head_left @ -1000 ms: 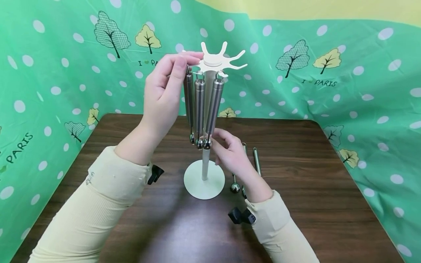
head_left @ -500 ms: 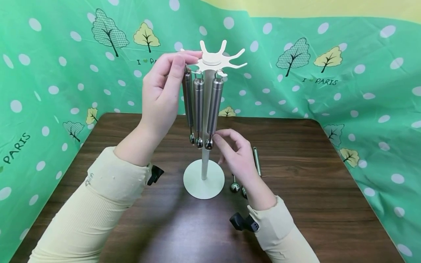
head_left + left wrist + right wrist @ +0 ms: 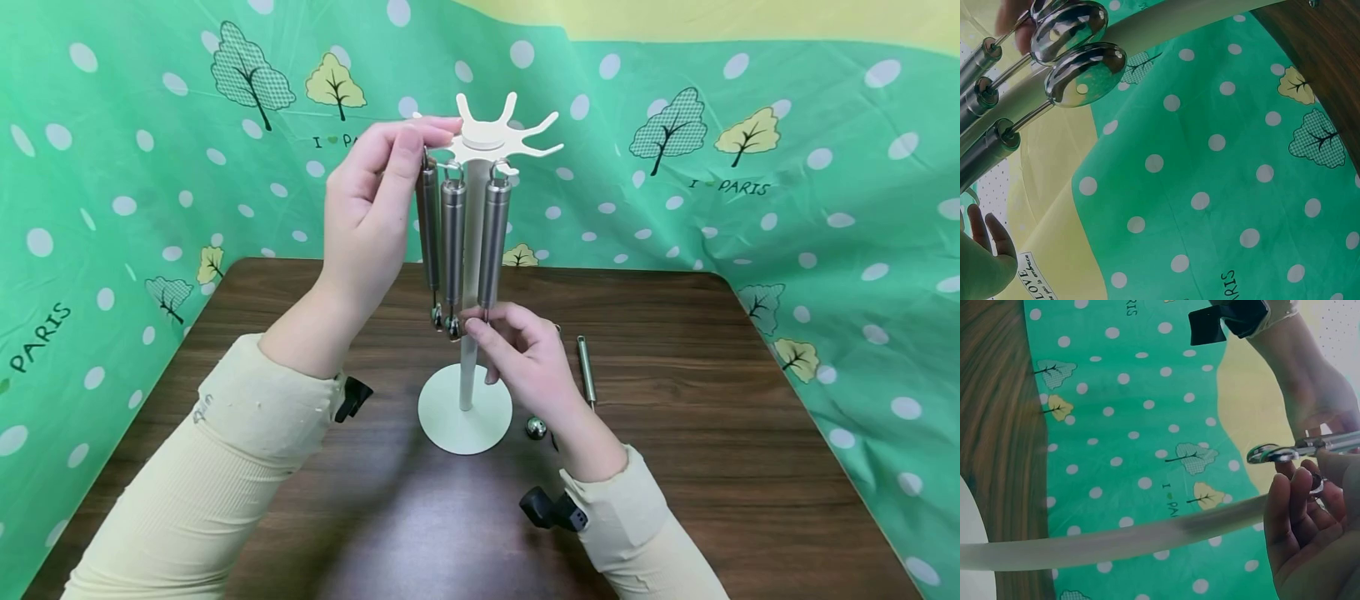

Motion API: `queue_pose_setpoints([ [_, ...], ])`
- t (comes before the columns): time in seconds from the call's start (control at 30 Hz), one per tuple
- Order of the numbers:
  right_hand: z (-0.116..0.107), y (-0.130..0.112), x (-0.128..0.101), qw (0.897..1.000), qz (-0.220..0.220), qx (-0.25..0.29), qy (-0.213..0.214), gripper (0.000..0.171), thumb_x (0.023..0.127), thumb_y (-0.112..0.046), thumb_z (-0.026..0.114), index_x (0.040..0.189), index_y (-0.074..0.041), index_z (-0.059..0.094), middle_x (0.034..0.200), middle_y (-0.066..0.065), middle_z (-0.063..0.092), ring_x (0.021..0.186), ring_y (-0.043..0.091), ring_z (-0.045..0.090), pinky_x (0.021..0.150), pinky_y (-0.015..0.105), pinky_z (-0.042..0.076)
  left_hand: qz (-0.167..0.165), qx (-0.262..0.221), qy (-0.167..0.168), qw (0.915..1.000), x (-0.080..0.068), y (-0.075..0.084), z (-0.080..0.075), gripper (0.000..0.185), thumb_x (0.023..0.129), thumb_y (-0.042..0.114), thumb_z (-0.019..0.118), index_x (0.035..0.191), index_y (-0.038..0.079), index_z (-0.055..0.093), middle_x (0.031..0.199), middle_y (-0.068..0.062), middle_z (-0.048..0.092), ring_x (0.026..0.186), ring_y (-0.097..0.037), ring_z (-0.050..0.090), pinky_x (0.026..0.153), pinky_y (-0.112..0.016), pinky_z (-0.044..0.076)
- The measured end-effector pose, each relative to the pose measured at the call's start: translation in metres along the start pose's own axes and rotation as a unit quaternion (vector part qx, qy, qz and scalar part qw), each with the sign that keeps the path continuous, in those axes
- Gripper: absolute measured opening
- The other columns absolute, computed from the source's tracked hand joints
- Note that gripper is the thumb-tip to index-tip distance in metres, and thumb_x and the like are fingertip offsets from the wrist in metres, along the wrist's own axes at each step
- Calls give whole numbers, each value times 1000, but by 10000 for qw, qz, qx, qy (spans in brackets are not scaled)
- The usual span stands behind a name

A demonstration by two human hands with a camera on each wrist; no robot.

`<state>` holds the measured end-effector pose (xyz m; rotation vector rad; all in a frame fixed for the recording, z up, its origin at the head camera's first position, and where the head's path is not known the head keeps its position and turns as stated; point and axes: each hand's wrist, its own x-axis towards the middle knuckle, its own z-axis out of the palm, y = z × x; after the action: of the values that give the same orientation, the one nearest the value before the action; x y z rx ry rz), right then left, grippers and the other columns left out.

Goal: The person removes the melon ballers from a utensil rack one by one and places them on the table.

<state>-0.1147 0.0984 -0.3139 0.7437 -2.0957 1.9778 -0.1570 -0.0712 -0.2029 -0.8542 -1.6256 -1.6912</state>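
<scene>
A white rack [image 3: 467, 250] with a branching top stands on the brown table [image 3: 675, 467]. Three steel-handled scoops hang from it: left [image 3: 430, 225], middle [image 3: 453, 233] and right [image 3: 492, 237]. My left hand [image 3: 416, 137] pinches a top arm of the rack beside the left scoop's hook. Lower down, my right hand [image 3: 476, 317] pinches the bottom end of the right scoop, hiding its bowl. The left wrist view looks up at two shiny scoop bowls [image 3: 1085, 74] and the pole [image 3: 1179, 19]. In the right wrist view my fingers [image 3: 1310, 537] curl by a scoop bowl [image 3: 1266, 453].
More steel utensils lie on the table behind my right hand: a slim handle [image 3: 585, 371] and a ball end [image 3: 536, 427]. The rack's round base [image 3: 465, 417] sits mid-table. A green dotted cloth [image 3: 750, 167] walls in the table's back and sides.
My right hand has shifted left and closed its fingers over the bottom of the right scoop, which now hangs straighter. The left hand has stayed on the rack top.
</scene>
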Motion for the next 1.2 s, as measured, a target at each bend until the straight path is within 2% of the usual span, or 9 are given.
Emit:
queue_pose_setpoints([
  [0.17, 1, -2, 1, 9997, -95, 1, 220, 9, 94, 3, 60, 94, 11, 62, 90, -20, 71, 41, 10, 47, 43, 24, 46, 19, -74, 0, 10000, 0, 0, -1, 26, 103, 4, 43, 104, -9, 65, 115, -19, 71, 118, -19, 64, 107, -36, 46],
  [0.4, 1, -5, 1, 9983, -420, 216, 340, 13, 93, 6, 59, 100, 17, 62, 80, -16, 70, 39, 8, 44, 39, 22, 41, -7, -142, 89, 9999, -1, -1, 1, 25, 103, 3, 43, 104, -8, 66, 114, -18, 71, 118, -19, 64, 107, -36, 46],
  [0.63, 1, -8, -1, 9983, -404, 108, 401, 16, 93, 4, 60, 103, 15, 65, 79, -18, 71, 38, 10, 42, 38, 23, 39, -21, -196, 121, 9997, -2, -4, 1, 25, 102, 3, 44, 104, -7, 66, 114, -17, 71, 117, -20, 64, 106, -38, 46],
  [0.9, 0, -8, -7, 9972, -487, -57, 559, 16, 91, 6, 61, 104, 14, 67, 79, -19, 70, 39, 12, 43, 39, 22, 40, 314, -51, 43, 9995, -1, -9, -2, 26, 103, 3, 42, 105, -12, 63, 114, -17, 72, 117, -22, 65, 103, -41, 50],
  [1.07, -1, -9, -8, 9945, -837, 135, 618, 15, 92, 6, 62, 102, 16, 65, 80, -19, 71, 39, 13, 42, 37, 23, 38, 212, -80, 167, 9996, -1, -8, 1, 24, 101, 1, 44, 103, -12, 64, 112, -17, 72, 116, -21, 65, 107, -38, 47],
  [1.1, -1, -10, -8, 9933, -946, 207, 630, 14, 92, 4, 62, 101, 15, 66, 80, -17, 72, 38, 13, 42, 37, 23, 38, 171, -80, 202, 9996, 0, -8, 1, 24, 101, 1, 44, 103, -11, 65, 111, -17, 72, 116, -21, 65, 107, -37, 46],
  [1.2, -2, -12, -9, 9887, -1258, 431, 690, 12, 93, 0, 64, 100, 0, 73, 82, -13, 73, 38, 10, 42, 37, 23, 38, 116, -86, 249, 9996, 0, -7, 2, 24, 101, 1, 45, 102, -11, 65, 111, -17, 72, 115, -20, 65, 109, -36, 45],
])
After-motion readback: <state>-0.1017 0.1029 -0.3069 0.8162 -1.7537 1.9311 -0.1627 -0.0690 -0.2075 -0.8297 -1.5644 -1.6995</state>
